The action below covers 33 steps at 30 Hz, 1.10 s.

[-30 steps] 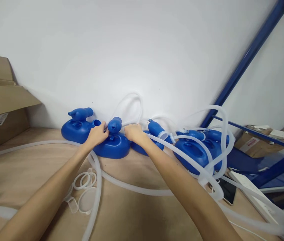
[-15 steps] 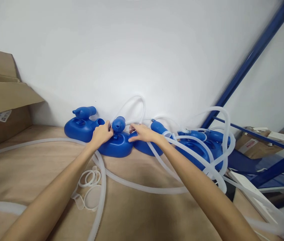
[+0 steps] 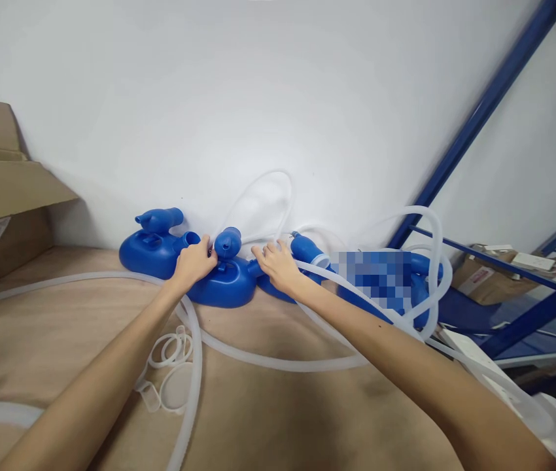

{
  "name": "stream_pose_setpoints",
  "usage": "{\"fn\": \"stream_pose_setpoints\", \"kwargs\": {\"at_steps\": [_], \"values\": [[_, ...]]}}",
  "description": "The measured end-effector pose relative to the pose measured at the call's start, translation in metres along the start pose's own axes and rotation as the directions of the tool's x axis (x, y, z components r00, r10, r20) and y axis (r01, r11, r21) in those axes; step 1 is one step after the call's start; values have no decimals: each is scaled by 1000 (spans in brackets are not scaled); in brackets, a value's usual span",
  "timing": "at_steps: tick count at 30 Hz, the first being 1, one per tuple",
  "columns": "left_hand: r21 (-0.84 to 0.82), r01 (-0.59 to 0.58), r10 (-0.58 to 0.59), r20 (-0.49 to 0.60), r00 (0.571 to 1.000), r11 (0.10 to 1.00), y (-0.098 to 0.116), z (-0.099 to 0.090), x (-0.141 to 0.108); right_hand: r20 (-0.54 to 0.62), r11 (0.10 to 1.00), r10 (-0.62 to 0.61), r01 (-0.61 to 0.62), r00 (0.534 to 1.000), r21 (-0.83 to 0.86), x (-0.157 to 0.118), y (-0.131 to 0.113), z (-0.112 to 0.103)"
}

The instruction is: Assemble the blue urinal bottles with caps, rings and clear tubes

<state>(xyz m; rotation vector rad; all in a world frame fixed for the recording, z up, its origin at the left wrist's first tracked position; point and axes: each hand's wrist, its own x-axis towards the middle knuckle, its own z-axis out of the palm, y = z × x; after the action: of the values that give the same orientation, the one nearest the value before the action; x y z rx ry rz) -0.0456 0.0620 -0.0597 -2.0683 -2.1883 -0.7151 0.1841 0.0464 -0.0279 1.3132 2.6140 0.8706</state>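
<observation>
Several blue plastic bottles, looking like portable urinals with spouts, stand in a row against the wall. My left hand (image 3: 195, 264) is closed on the left side of the middle bottle (image 3: 226, 288), its fingertips hidden behind. My right hand (image 3: 278, 267) has curled fingers at that bottle's right-hand neck (image 3: 253, 267); its thumb is hidden. A blue spout piece (image 3: 227, 243) sits on top of the middle bottle, between my hands. Just behind and below my right hand is another blue bottle (image 3: 280, 291). Left of my left hand stands a bottle (image 3: 145, 252) with an uncapped neck.
Translucent hoses (image 3: 278, 362) loop across the brown tabletop (image 3: 268, 418) and over the right-hand bottles. Clear rings and caps (image 3: 174, 386) lie in front. A cardboard box (image 3: 8, 242) stands left; a blue metal frame (image 3: 479, 124) rises at right. A pixelated patch covers some right-hand bottles.
My right hand has turned over, its fingers now curled at the neck and its thumb out of sight. My left hand keeps its place on the bottle. The view has shifted slightly.
</observation>
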Motion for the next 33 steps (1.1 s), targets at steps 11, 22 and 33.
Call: {"fn": "stream_pose_setpoints", "kwargs": {"at_steps": [11,22,33], "values": [[-1,2,-2,-24,1000,1000,1,-1,-5,17,999,-29,29,999,-40,2,-3,2],[-13,5,-6,-23,1000,1000,-1,2,-2,50,985,-164,167,985,-53,4,23,-5],[-185,44,-45,-5,999,982,-6,3,4,-58,971,169,-156,984,181,-34,101,-39]]}}
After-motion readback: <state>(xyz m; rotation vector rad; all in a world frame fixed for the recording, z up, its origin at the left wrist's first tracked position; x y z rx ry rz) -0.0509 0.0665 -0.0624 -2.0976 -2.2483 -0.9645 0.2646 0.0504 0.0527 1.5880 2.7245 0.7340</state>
